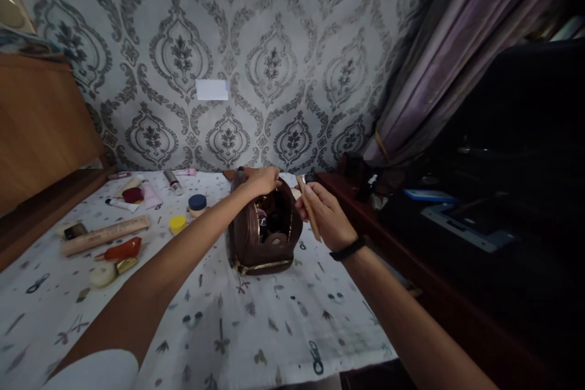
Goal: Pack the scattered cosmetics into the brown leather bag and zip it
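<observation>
A brown cosmetic bag (269, 260) stands unzipped on the patterned cloth, its mouth facing me and several small items dim inside. My left hand (264, 182) is closed over the bag's upper edge, fingers curled at the opening. Just right of the bag, my right hand (329, 214) grips a slim tan cosmetic tube (312, 219) between thumb and fingers. The tube tilts, its shiny end up and its lower end hanging below the hand. It is apart from the bag.
Left on the cloth (219, 341) lie a long beige tube (107, 235), an orange-red bottle (123, 249), a yellow-lidded jar (177, 224), a blue-lidded jar (197, 203) and other cosmetics. A wooden cabinet (43, 128) borders the left, a dark red ledge (365, 219) the right.
</observation>
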{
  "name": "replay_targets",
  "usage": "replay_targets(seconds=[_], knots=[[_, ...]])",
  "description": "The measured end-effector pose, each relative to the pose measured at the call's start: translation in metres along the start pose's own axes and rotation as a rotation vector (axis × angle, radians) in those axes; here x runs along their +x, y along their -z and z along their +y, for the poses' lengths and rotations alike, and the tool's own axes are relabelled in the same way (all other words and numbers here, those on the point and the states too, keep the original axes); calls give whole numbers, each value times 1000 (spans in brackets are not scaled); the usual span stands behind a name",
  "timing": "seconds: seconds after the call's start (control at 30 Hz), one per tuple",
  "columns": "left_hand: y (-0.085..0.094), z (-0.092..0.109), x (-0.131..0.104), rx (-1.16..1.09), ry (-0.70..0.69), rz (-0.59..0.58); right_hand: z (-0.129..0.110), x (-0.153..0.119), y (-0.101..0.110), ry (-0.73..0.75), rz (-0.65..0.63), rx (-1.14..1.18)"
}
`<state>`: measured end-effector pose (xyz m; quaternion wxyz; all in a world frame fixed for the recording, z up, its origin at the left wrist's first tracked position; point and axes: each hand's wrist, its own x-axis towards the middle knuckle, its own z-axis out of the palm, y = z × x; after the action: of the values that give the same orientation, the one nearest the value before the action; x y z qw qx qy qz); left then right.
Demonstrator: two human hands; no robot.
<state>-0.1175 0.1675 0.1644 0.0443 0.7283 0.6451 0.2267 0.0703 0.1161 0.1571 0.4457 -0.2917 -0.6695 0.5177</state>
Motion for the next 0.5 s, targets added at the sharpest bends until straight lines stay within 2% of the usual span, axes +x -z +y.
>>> replay_targets(seconds=[0.2,0.33,0.43,0.5], knots=[[1,-1,0,23,-5,-2,0,-16,-12,-100,-24,186],[13,4,-3,13,2,40,2,-25,-15,-159,-69,235],[32,14,-21,-10,-30,108,4,-36,-16,-161,-122,227],[45,23,-46,-112,-99,102,5,-43,-18,-136,-152,204]])
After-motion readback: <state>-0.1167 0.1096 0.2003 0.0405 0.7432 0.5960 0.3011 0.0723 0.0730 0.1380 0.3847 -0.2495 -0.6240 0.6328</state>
